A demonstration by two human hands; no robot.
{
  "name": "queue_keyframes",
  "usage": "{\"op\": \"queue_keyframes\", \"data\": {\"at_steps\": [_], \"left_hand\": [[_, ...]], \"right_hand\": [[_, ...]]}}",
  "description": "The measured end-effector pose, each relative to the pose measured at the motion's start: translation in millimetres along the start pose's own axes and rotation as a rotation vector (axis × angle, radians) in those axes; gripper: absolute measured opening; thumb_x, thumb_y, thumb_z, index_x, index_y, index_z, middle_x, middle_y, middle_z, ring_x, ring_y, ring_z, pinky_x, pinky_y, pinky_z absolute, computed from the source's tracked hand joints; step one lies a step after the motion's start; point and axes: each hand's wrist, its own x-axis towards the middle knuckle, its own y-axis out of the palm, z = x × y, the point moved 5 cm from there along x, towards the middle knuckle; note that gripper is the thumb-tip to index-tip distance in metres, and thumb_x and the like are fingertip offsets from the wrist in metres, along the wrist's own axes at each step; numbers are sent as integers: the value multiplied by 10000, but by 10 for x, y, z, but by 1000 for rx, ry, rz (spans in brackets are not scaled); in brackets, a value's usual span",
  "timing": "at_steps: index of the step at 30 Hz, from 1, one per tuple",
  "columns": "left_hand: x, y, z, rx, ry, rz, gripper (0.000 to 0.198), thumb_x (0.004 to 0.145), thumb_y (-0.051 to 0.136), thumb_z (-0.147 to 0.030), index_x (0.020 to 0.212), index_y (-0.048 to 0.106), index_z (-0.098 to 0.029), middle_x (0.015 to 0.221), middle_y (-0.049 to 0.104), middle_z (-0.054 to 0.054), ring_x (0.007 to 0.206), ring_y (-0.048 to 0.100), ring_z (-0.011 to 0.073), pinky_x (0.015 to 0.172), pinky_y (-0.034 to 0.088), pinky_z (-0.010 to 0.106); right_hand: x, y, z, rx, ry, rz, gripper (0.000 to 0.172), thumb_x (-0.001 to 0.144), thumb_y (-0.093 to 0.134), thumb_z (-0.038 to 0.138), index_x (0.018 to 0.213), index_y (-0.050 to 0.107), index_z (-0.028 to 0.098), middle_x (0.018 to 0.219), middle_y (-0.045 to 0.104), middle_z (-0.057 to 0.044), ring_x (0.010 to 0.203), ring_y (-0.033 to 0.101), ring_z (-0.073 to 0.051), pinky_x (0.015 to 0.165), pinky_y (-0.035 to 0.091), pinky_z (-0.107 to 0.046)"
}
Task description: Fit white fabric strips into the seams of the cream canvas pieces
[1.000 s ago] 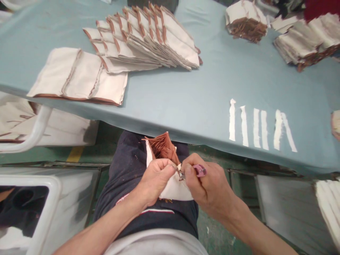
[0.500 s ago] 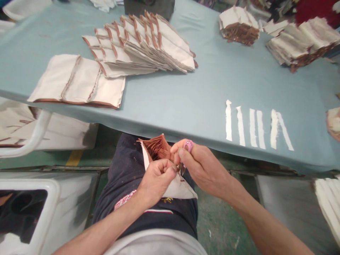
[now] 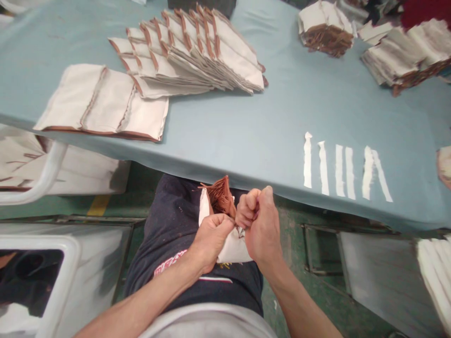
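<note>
On my lap lies a stack of cream fabric pieces (image 3: 230, 246) whose brown-edged ends (image 3: 220, 195) fan up toward the table edge. My left hand (image 3: 211, 237) is closed and pinches the top of this stack. Right beside it, touching, my right hand (image 3: 259, 223) is curled into a fist. The pink-handled cutter seen earlier is hidden inside that fist now.
The blue-grey table (image 3: 246, 122) carries flat cream pieces (image 3: 102, 103) at the left, a fanned pile (image 3: 197, 51), two stacks at the far right (image 3: 326, 28) (image 3: 405, 54) and several white strips (image 3: 345, 169). White bins (image 3: 59, 267) sit at floor level left, more fabric (image 3: 435, 272) lower right.
My right hand rose to show the pink cutter, then turned down into a fist against the left hand, hiding the tool. My left hand kept its pinch on the stack.
</note>
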Motion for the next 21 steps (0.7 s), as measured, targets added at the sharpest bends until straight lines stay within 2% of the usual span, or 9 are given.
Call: {"op": "queue_keyframes", "data": {"at_steps": [3, 5, 9, 13, 16, 19, 21], "left_hand": [[-33, 13, 28, 9, -4, 29, 241, 614, 714, -361, 585, 550, -187, 509, 546, -39, 474, 428, 97, 487, 317, 208], [-79, 40, 27, 36, 19, 63, 232, 620, 714, -342, 562, 557, -181, 508, 534, -40, 486, 411, 90, 493, 303, 205], [-231, 141, 22, 121, 72, 151, 211, 614, 668, -290, 506, 518, -187, 487, 468, -49, 490, 361, 82, 485, 263, 204], [-335, 165, -59, 259, 167, 240, 146, 621, 638, -229, 523, 544, -177, 513, 481, -42, 515, 378, 88, 492, 259, 209], [-273, 6, -252, 378, 317, 179, 191, 672, 630, -281, 542, 529, -185, 507, 447, -49, 507, 356, 90, 495, 253, 215], [-165, -199, -445, 369, 372, 48, 283, 764, 607, -392, 588, 498, -199, 542, 420, -55, 521, 311, 93, 505, 259, 213], [-158, -252, -565, 384, 429, 8, 309, 795, 616, -420, 605, 525, -193, 558, 442, -48, 526, 318, 100, 503, 266, 218]], "right_hand": [[-117, -56, 48, 153, 71, -139, 611, 990, 325, 808, 699, 290, 272, 610, 250, 82, 499, 239, -127, 457, 251, -271], [-219, -81, 100, 212, 101, -168, 598, 995, 405, 771, 687, 317, 266, 606, 260, 81, 505, 234, -128, 462, 257, -271], [-431, -178, 230, 304, 122, -231, 618, 1004, 416, 734, 641, 265, 257, 570, 210, 85, 478, 161, -127, 414, 236, -260], [-580, -279, 375, 363, 116, -257, 627, 1017, 454, 660, 600, 226, 252, 534, 172, 88, 449, 121, -124, 369, 217, -259], [-599, -395, 437, 392, 128, -257, 651, 1006, 458, 703, 594, 238, 250, 525, 166, 95, 436, 84, -115, 349, 178, -260], [-521, -565, 453, 400, 76, -308, 652, 1024, 407, 712, 601, 236, 246, 528, 147, 97, 438, 62, -118, 354, 182, -260], [-428, -613, 421, 385, 33, -292, 634, 1039, 368, 697, 599, 267, 253, 517, 151, 96, 431, 76, -122, 357, 186, -262]]}}
